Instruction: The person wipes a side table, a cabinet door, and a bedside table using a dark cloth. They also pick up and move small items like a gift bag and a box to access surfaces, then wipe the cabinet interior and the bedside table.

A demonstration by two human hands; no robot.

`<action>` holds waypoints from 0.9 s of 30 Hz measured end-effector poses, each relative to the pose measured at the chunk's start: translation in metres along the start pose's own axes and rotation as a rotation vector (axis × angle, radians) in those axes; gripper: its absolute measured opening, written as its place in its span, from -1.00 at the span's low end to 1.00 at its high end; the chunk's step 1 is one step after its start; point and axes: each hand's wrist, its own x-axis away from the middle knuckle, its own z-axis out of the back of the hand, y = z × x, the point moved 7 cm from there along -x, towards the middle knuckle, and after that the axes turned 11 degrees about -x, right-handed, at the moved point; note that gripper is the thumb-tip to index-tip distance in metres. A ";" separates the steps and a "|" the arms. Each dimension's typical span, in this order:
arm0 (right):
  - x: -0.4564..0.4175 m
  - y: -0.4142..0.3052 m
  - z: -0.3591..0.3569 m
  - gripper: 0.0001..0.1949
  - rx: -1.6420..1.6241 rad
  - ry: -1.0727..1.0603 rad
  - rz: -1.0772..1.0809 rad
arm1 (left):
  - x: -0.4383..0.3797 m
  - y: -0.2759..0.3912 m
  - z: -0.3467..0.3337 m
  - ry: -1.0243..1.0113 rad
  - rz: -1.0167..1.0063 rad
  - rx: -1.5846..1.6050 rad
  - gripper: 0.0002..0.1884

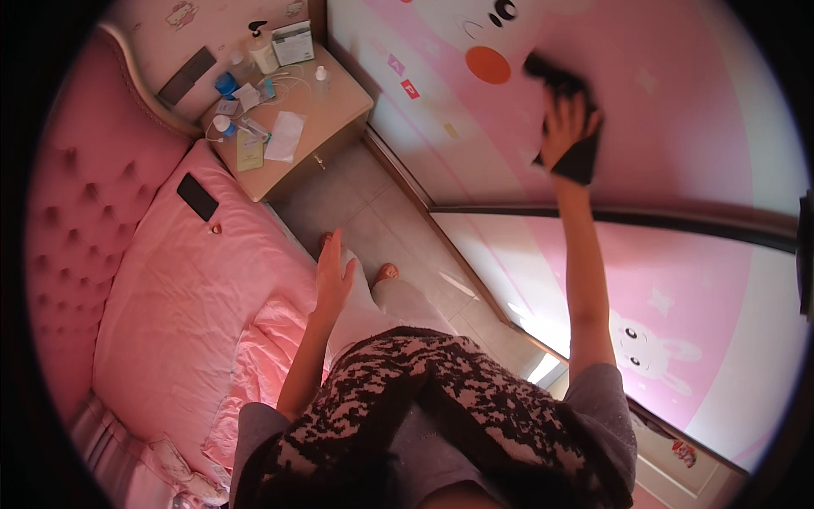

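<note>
My right hand (568, 130) is pressed on a dark cloth (582, 159) against the pink printed sliding wardrobe door (668, 146), at the upper right. Part of the cloth bunches beyond my fingertips and looks blurred. My left hand (333, 277) hangs over my left thigh near the bed's edge, its fingers extended and nothing in it. Left of that hand, a black smartphone (198, 197) lies on the pink bed sheet (172, 280), with a small orange-and-white item (215, 229) beside it.
A wooden nightstand (340, 102) holds a pump bottle (262, 54), a box (294, 43), cables, small bottles and papers. The tufted pink headboard (89, 191) is at the left. The tiled floor (356, 191) shows between bed and wardrobe. A dark door frame (636, 223) crosses the right side.
</note>
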 end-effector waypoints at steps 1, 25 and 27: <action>0.015 -0.019 -0.045 -0.26 -0.128 -0.042 0.106 | -0.003 -0.005 0.001 0.000 0.019 0.010 -0.31; -0.124 -0.133 -0.093 -0.46 -0.649 0.006 0.436 | -0.108 -0.090 0.021 -0.001 0.245 0.132 -0.25; -0.107 -0.168 -0.116 -0.46 -0.829 -0.121 0.251 | -0.119 -0.092 0.015 0.001 0.277 0.145 -0.24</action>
